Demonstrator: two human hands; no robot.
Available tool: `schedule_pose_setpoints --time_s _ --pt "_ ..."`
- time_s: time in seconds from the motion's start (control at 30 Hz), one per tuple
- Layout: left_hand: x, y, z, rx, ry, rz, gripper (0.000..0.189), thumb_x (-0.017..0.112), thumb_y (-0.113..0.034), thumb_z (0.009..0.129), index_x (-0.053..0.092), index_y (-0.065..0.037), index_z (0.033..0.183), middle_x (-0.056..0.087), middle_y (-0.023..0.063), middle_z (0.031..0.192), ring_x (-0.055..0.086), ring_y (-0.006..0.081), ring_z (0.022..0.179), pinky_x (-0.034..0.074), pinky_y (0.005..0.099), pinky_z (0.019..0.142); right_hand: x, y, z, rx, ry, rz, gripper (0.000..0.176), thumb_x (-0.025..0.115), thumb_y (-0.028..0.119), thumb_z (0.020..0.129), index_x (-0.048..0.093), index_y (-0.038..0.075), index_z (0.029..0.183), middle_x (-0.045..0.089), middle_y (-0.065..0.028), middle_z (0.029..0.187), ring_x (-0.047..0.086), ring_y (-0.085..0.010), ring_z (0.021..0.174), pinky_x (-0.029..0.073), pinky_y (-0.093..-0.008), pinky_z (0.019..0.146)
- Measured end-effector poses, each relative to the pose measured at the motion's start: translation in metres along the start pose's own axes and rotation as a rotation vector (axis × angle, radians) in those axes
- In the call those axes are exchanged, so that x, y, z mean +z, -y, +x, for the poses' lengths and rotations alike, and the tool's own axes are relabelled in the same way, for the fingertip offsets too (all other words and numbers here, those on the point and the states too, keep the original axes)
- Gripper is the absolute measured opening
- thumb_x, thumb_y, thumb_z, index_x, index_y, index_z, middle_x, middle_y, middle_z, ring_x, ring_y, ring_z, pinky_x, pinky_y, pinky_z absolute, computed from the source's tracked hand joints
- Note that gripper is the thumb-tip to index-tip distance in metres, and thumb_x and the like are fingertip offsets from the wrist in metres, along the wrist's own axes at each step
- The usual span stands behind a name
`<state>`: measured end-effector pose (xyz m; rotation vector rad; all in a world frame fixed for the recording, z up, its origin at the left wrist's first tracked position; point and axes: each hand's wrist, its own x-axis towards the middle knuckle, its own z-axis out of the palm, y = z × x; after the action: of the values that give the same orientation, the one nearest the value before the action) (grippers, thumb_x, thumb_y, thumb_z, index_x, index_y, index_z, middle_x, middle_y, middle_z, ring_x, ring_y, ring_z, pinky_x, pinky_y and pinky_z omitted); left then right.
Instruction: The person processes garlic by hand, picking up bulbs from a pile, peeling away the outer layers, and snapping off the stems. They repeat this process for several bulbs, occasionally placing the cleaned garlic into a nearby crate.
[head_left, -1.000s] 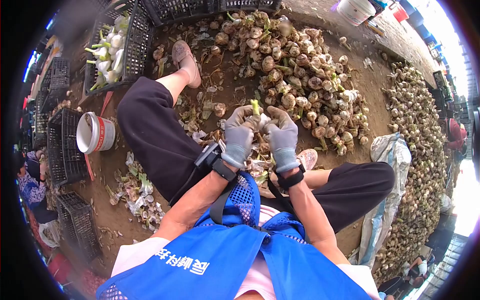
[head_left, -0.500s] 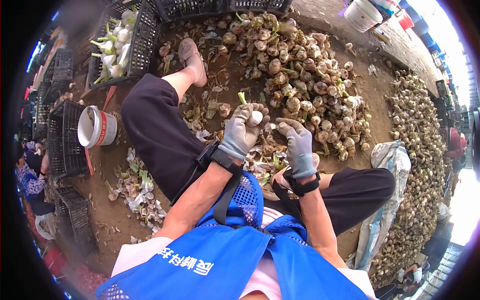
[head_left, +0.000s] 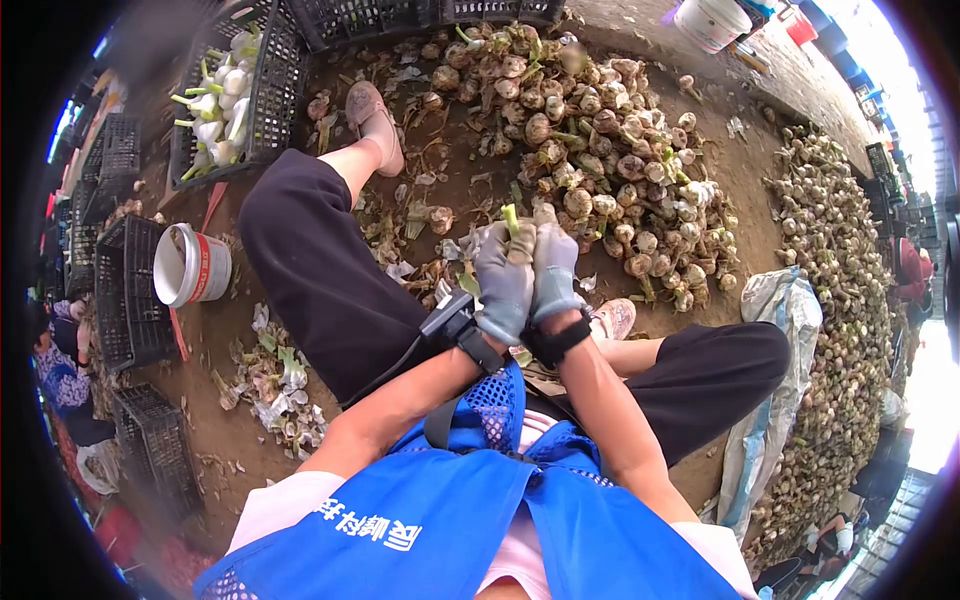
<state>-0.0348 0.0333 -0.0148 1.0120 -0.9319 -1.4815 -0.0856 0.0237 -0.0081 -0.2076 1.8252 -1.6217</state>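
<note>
My left hand point(head_left: 503, 275), in a grey work glove, is closed around a garlic bulb. The bulb is hidden by the fingers, and only its cut green stem point(head_left: 511, 218) pokes out at the top. Pressed against its side is my right hand point(head_left: 553, 265), gloved too, with the fingers curled in; whatever they grip is hidden. Just beyond both hands lies a heap of unpeeled, dirty garlic bulbs point(head_left: 610, 150). Loose garlic skins point(head_left: 285, 390) lie on the ground by my left leg.
A black crate point(head_left: 270, 110) of cleaned white garlic stands front left. Nearer are a white bucket point(head_left: 205, 268) and more black crates point(head_left: 135, 290). A sack point(head_left: 775, 330) lies at my right knee, beside a long garlic pile point(head_left: 830, 330). A person point(head_left: 65, 370) sits far left.
My hands have come together. The right moved left against the left hand, and the white bulb that showed in the left hand is now covered. Some skin hangs below the left hand.
</note>
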Motion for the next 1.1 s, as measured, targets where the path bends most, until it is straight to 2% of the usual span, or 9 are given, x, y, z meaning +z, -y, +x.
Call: schedule_pose_setpoints --time_s 0.17,0.37,0.43,0.5,0.57,0.73,0.83,1.0,1.1 --pt "0.000 -0.016 -0.003 -0.332 -0.056 -0.225 0.001 0.055 -0.003 0.086 0.055 -0.003 0.085 0.057 0.0024 0.076 0.051 0.0094 0.066 0.043 0.0216 0.058 -0.006 -0.013 0.012 -0.236 0.041 -0.084 0.034 0.046 0.015 0.089 0.064 -0.006 0.071 0.060 -0.0054 0.059 0.049 -0.0116 0.047 0.038 -0.0268 0.044" --pt "-0.016 0.014 0.016 -0.491 0.139 -0.711 0.016 0.046 -0.013 0.090 0.053 0.000 0.084 0.058 0.0106 0.083 0.057 0.0205 0.078 0.049 0.0320 0.073 -0.008 -0.038 0.042 -0.002 -0.081 0.119 0.035 0.052 0.025 0.090 0.066 -0.002 0.072 0.055 -0.0014 0.056 0.045 -0.0096 0.046 0.035 -0.0249 0.043" --pt "-0.016 0.009 0.023 -0.613 0.034 -0.827 0.021 0.043 -0.016 0.091 0.054 0.002 0.088 0.059 0.0147 0.087 0.057 0.0258 0.082 0.048 0.0376 0.079 -0.005 -0.030 0.038 -0.477 -0.084 -0.113 0.037 0.052 0.029 0.090 0.066 -0.001 0.074 0.052 0.0002 0.053 0.042 -0.0092 0.043 0.031 -0.0250 0.040" --pt "-0.024 0.003 0.029 -0.594 0.131 -0.810 0.022 0.044 -0.018 0.092 0.054 0.002 0.093 0.059 0.0166 0.092 0.057 0.0289 0.086 0.047 0.0412 0.082 -0.031 -0.004 0.033 0.304 0.224 0.298 0.036 0.048 0.034 0.089 0.062 0.000 0.091 0.056 -0.0037 0.057 0.049 -0.0125 0.046 0.038 -0.0250 0.042" --pt "-0.024 0.000 0.035 -0.663 0.114 -0.896 0.021 0.046 -0.019 0.091 0.054 0.001 0.095 0.059 0.0167 0.093 0.057 0.0299 0.086 0.047 0.0433 0.082 -0.040 0.018 0.018 0.313 0.279 0.171 0.034 0.046 0.033 0.092 0.059 0.002 0.096 0.057 -0.0024 0.061 0.052 -0.0123 0.050 0.042 -0.0234 0.045" --pt "-0.018 0.000 0.036 -0.398 0.149 -0.616 0.011 0.050 -0.010 0.089 0.055 0.000 0.092 0.059 0.0096 0.089 0.056 0.0158 0.075 0.050 0.0288 0.066 -0.055 0.040 -0.015 0.108 0.491 -0.012 0.050 0.055 -0.006 0.073 0.040 -0.011 0.121 0.061 -0.0100 0.088 0.058 -0.0122 0.076 0.048 -0.0215 0.068" --pt "-0.008 -0.026 0.024 -0.302 0.179 -0.243 0.008 0.055 -0.007 0.086 0.056 0.000 0.090 0.059 0.0059 0.086 0.055 0.0099 0.072 0.048 0.0232 0.063 -0.050 0.028 -0.012 -0.044 0.473 -0.036 0.047 0.054 -0.006 0.074 0.044 -0.010 0.120 0.059 -0.0076 0.087 0.055 -0.0090 0.074 0.045 -0.0190 0.066" --pt "-0.012 -0.032 0.020 -0.271 0.361 -0.272 0.006 0.057 -0.008 0.087 0.057 -0.002 0.088 0.052 -0.0028 0.071 0.044 0.0023 0.058 0.036 0.0165 0.050 -0.059 0.036 -0.010 -0.030 0.538 -0.141 0.042 0.051 -0.007 0.073 0.050 -0.009 0.115 0.059 -0.0045 0.082 0.053 -0.0065 0.069 0.044 -0.0178 0.061" --pt "-0.013 -0.032 0.018 -0.252 0.390 -0.179 0.010 0.056 -0.010 0.087 0.057 -0.001 0.091 0.057 -0.0010 0.078 0.050 0.0043 0.064 0.043 0.0170 0.056 -0.059 0.037 -0.013 -0.004 0.515 -0.056 0.039 0.048 -0.007 0.071 0.055 -0.007 0.110 0.059 -0.0014 0.076 0.051 -0.0046 0.065 0.042 -0.0177 0.058"
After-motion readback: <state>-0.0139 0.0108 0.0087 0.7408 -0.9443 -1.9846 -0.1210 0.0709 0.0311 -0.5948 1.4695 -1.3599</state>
